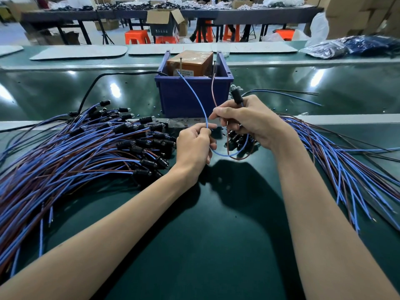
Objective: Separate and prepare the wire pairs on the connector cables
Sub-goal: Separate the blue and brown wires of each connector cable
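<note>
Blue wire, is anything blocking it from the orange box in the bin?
Nothing visible. Pinched by the left hand, the blue wire arcs over the blue bin's front wall; its tip is at the orange box.

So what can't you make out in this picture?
Head view:
- Label on orange box: too small.
- Base of black connector: inside right hand.
- Pinched part of blue wire: covered by left hand.
- End of wire pile: cut off at left edge.

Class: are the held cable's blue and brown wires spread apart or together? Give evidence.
Spread apart: the blue wire, pinched by the left hand, arcs left; the brown wire rises separately.
</note>
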